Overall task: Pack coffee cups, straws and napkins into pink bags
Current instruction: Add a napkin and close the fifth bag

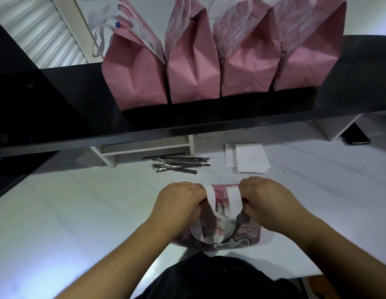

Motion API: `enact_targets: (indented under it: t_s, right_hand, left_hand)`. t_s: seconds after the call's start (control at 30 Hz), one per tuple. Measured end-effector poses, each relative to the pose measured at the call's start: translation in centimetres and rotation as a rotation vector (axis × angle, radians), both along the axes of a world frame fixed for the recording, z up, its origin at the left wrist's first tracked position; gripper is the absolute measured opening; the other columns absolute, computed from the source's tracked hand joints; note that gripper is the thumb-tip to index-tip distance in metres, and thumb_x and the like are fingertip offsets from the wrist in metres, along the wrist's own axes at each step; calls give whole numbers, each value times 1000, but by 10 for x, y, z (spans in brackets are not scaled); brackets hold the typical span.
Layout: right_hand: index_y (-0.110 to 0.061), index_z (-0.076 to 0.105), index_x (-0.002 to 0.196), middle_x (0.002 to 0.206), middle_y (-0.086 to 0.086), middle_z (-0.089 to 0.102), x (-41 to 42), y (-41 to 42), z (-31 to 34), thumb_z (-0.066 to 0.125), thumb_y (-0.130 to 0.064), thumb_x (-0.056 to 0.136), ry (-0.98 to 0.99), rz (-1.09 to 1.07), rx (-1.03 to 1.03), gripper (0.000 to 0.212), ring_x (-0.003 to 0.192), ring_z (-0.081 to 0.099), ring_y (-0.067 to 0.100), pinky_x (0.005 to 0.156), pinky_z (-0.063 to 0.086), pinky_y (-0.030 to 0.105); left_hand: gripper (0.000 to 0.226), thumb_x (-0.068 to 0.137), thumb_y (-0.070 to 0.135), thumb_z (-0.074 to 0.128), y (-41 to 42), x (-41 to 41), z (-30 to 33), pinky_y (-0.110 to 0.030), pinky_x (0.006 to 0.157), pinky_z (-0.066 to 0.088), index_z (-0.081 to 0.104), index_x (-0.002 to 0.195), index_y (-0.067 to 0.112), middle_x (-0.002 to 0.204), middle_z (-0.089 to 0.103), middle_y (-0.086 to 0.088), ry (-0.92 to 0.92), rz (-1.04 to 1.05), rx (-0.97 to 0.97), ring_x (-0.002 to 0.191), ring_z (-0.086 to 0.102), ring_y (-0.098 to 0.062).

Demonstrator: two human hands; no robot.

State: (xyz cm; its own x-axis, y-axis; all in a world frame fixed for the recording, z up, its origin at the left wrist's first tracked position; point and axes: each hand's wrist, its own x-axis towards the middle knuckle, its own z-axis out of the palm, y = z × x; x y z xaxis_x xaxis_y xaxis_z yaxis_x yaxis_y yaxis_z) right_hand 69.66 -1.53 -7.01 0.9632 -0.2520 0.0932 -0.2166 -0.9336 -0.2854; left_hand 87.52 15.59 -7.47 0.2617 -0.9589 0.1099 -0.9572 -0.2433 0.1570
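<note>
A pink bag (241,234) with white handles and a cartoon print stands on the white table close to my body. My left hand (179,201) grips its top edge on the left side, and my right hand (265,201) grips the top edge on the right. The white handles hang between my hands. What is inside the bag is hidden. Several wrapped black straws (179,165) lie in a loose pile beyond the bag. White napkins (248,157) lie to the right of the straws. No coffee cup shows.
Several pink bags (192,67) stand in a row on a black raised shelf (58,117) at the back. White shelf supports (144,147) sit under it. The white table (69,212) extends left and right of my arms.
</note>
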Motion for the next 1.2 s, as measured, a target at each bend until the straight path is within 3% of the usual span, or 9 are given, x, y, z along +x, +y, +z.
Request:
enact_targets:
  t_s: [0.17,0.3,0.5,0.63,0.87,0.97,1.07,1.13,1.2]
  right_hand:
    - [-26,78,92,84,-12,70,-15,-12,3,73,-31,91,-41,10,27,7,73,64,11,60,52,23]
    - [-24,78,93,84,-12,69,-22,-14,-2,72,-33,92,-60,-10,51,10,74,62,9,63,49,20]
    - [-21,79,101,88,-10,70,-32,-22,-6,74,-21,93,-72,-31,84,10,77,65,12,67,53,22]
    - [-20,79,104,88,-10,71,-37,-26,-4,62,-29,95,-63,-34,89,21,77,65,11,65,53,22]
    - [-22,78,104,87,-11,68,-37,-21,0,72,-21,93,-18,-56,78,13,76,62,8,66,43,13]
    - [-29,69,121,100,-12,70,-33,-13,9,68,-30,95,14,-102,80,26,88,65,12,70,53,23]
    - [-33,58,133,112,-12,67,-21,4,12,70,-42,88,26,-73,-39,47,100,63,14,82,54,29]
    - [-32,61,130,111,-11,66,-12,15,10,78,-47,78,81,-87,-124,56,100,61,15,84,53,31]
    - [-31,68,122,105,-10,66,-7,21,4,82,-44,76,85,-111,-147,50,93,62,16,79,54,30]
  left_hand:
    - [4,67,27,74,11,7,5,-20,54,30,73,70,29,60,63,10,17,0,-77,54,59,-17]
    - [28,59,10,85,29,20,1,-22,56,45,74,75,30,64,67,13,23,26,-43,58,61,-16]
    - [20,81,30,82,55,49,2,-24,69,46,82,101,34,85,77,17,141,13,-125,74,69,-12]
    - [21,90,24,77,69,67,-4,-18,77,46,80,106,36,95,76,20,202,51,-128,86,68,-6]
    - [21,90,12,77,68,61,-10,-14,79,42,79,101,30,94,66,29,219,110,-181,88,62,-2]
    - [22,86,11,81,67,58,-10,-14,79,42,79,100,29,94,72,21,220,167,-185,88,64,-6]
    - [20,87,14,79,64,53,-7,-14,82,41,78,100,29,93,65,27,275,202,-199,88,57,1]
    - [20,87,15,77,61,51,-5,-13,83,39,77,101,29,93,61,29,301,205,-215,89,53,5]
    - [19,88,17,76,59,50,-3,-20,85,43,76,103,29,95,62,28,316,210,-225,92,54,2]
